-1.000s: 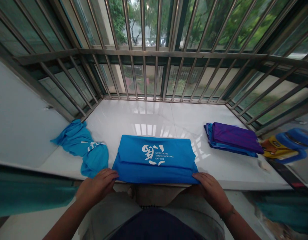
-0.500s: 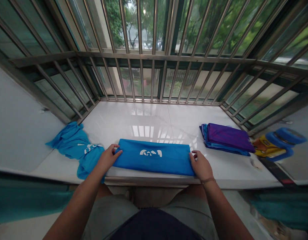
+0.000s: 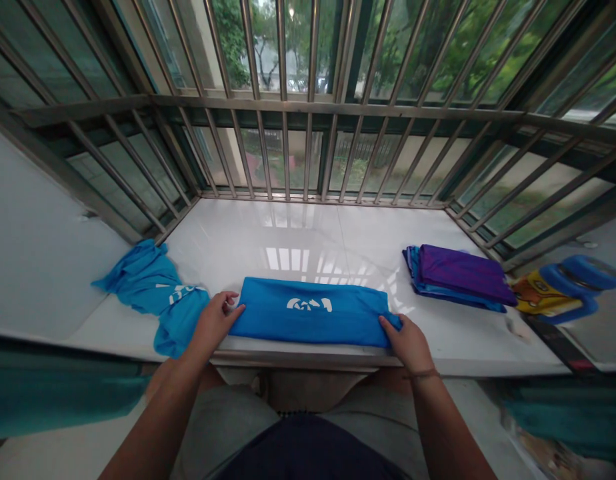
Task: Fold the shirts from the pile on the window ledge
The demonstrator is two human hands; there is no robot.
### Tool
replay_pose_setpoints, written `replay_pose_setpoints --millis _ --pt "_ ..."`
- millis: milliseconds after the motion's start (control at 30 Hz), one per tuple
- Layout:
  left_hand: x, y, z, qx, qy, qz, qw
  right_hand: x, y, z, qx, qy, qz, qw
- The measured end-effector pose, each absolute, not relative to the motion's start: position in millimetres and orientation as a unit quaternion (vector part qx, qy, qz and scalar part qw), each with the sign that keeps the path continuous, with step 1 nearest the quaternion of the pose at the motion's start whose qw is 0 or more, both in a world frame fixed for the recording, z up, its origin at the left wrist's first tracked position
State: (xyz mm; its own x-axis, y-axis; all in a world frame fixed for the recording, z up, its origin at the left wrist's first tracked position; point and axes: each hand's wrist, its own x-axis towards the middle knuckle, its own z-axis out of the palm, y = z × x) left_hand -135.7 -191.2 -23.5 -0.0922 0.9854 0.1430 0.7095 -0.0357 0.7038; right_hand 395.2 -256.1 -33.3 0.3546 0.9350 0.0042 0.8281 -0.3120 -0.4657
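Observation:
A bright blue shirt (image 3: 313, 312) with a white print lies folded into a long narrow band near the front edge of the white marble sill (image 3: 308, 233). My left hand (image 3: 213, 321) pinches its left end, fingers closed on the cloth. At the right end, my right hand (image 3: 408, 340) grips the near corner of the fold.
A crumpled blue shirt (image 3: 155, 293) lies at the left of the sill. A folded stack, purple on top of blue (image 3: 458, 275), sits at the right. A blue and yellow toy-like thing (image 3: 563, 288) lies beyond it. Metal window bars (image 3: 308, 107) close off the back and sides.
The shirt was folded in half from the near edge toward the bars, hiding most of the print. My hands moved up onto its two ends; the right one has since slid back to the near corner.

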Motion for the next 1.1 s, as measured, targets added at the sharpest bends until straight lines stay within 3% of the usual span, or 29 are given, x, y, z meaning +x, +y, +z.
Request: replay_pose_setpoints --millis 100,300,500,600,867,1100 --pt "-113.0 -200.9 -19.4 0.672 0.618 0.327 0.244 430.7 -246.6 -19.2 -0.813 -0.525 0.114 0.225" --pt "-48.8 -225.8 -5.3 0.697 0.527 0.309 0.377 417.0 -227.5 40.0 -0.77 -0.587 -0.052 0.246" --pt "-16.1 -218.7 10.3 0.365 0.494 0.393 0.684 283.3 -206.1 90.0 -0.687 -0.697 -0.042 0.201" --pt "-11.7 -208.7 15.1 0.263 0.473 0.361 0.759 204.2 -209.1 88.1 -0.6 -0.788 -0.007 0.14" --pt "-15.7 -178.7 -1.7 0.328 0.571 0.364 0.658 125.6 -252.2 24.7 -0.46 -0.883 0.038 0.082" --pt "-9.6 -155.2 -5.8 0.358 0.552 0.428 0.619 151.0 -268.4 2.6 -0.401 -0.901 -0.018 0.163"
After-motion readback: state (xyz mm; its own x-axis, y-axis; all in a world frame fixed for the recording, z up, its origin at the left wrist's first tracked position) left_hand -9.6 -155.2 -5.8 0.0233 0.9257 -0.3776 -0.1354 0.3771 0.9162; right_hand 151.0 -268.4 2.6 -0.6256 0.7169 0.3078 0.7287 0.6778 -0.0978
